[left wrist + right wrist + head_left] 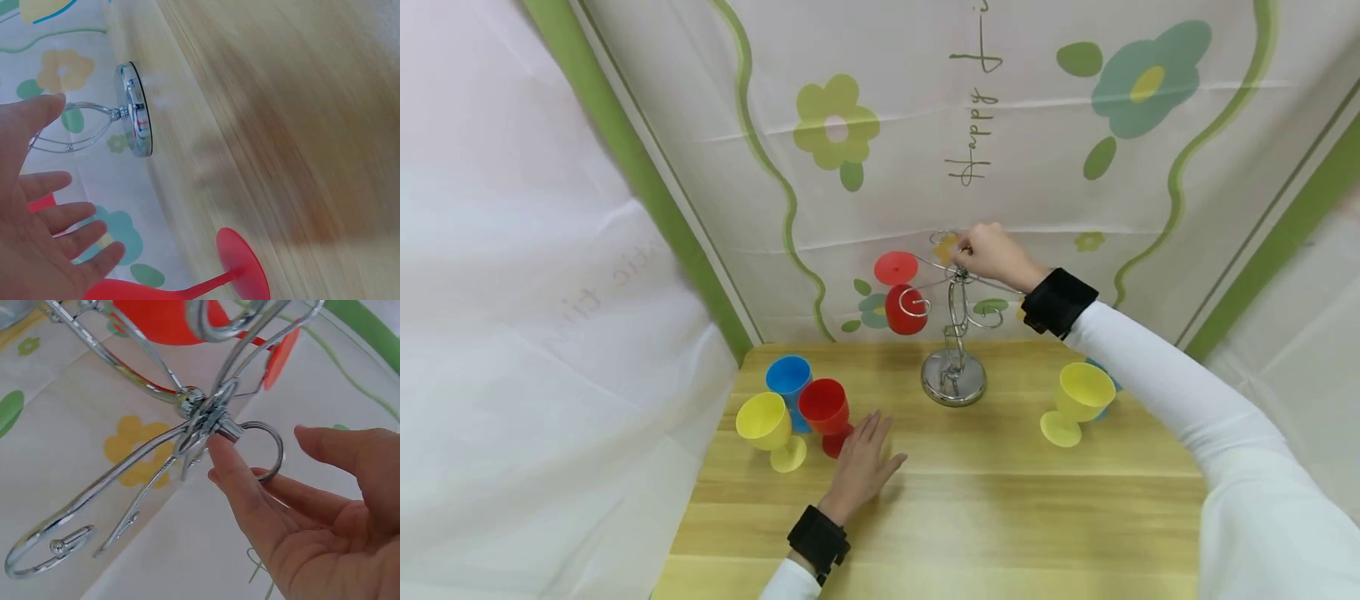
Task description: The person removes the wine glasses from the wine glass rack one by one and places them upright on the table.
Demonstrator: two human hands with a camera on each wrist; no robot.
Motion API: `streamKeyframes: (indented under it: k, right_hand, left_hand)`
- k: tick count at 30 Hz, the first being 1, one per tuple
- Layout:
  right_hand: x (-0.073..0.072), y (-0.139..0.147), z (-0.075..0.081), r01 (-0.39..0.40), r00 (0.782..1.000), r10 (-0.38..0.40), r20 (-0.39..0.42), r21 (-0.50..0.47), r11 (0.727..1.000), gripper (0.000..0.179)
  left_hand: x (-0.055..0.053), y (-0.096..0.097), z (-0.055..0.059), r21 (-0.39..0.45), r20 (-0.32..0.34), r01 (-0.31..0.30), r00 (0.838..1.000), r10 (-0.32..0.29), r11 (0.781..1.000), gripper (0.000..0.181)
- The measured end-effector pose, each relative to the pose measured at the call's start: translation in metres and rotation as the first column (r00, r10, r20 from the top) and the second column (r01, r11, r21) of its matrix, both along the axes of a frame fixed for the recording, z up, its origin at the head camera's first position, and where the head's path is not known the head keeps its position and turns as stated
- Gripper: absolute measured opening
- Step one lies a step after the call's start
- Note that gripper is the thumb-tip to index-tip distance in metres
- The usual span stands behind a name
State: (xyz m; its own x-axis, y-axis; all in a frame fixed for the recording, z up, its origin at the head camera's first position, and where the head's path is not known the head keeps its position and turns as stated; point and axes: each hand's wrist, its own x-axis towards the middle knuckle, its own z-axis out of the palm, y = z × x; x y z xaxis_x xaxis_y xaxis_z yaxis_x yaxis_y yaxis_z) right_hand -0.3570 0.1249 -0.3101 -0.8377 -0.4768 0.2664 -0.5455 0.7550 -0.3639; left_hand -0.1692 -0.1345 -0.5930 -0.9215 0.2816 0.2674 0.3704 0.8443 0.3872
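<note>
A chrome goblet rack [953,379] with curled arms stands at the back of the table. My right hand [996,254] is at its top, the index and middle fingers around the top ring [279,440], with the thumb a little apart from it. Upside down on a left arm of the rack hangs a red goblet [904,321]. My left hand [861,467], palm down with fingers straight and spread, is low over the table, close beside the foot of a standing red goblet [823,404]. Whether it touches that foot I cannot tell.
Left of my left hand stand a yellow goblet [763,421] and a blue goblet [788,375]. Under my right forearm, another yellow goblet [1084,392] partly covers a blue one [1114,385]. A printed fabric wall [910,200] rises right behind the rack.
</note>
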Motion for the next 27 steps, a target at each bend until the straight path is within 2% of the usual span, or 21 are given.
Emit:
streamKeyframes:
  k: [3, 8, 13, 21, 27]
  right_hand:
    - [-0.0018, -0.0050, -0.0010, 0.019, 1.000, -0.018, -0.013, 0.041, 0.999, 0.038]
    - [-0.0048, -0.0082, -0.0046, 0.046, 0.999, -0.047, 0.018, 0.056, 0.997, 0.020]
    - [-0.0070, -0.0094, -0.0047, 0.049, 0.998, -0.051, 0.028, 0.054, 0.997, 0.016]
    - [-0.0071, -0.0103, -0.0047, 0.030, 0.999, -0.030, 0.012, 0.045, 0.999, 0.018]
    - [-0.0075, -0.0098, -0.0017, 0.027, 0.999, -0.028, 0.021, 0.048, 0.998, 0.021]
  left_hand:
    - [-0.0008, 0.0006, 0.0023, 0.012, 0.010, 0.003, 1.000, -0.004, 1.000, 0.066]
    - [-0.0011, 0.0002, 0.0034, 0.014, 0.013, 0.019, 1.000, -0.019, 1.000, 0.066]
    - [-0.0026, -0.0012, 0.0033, 0.008, -0.004, 0.024, 1.000, -0.024, 1.000, 0.065]
    - [-0.0020, -0.0011, 0.0009, 0.023, 0.025, 0.022, 0.999, -0.023, 0.999, 0.066]
    - [-0.0007, -0.0006, 0.0017, 0.025, 0.021, 0.016, 1.000, -0.017, 1.000, 0.065]
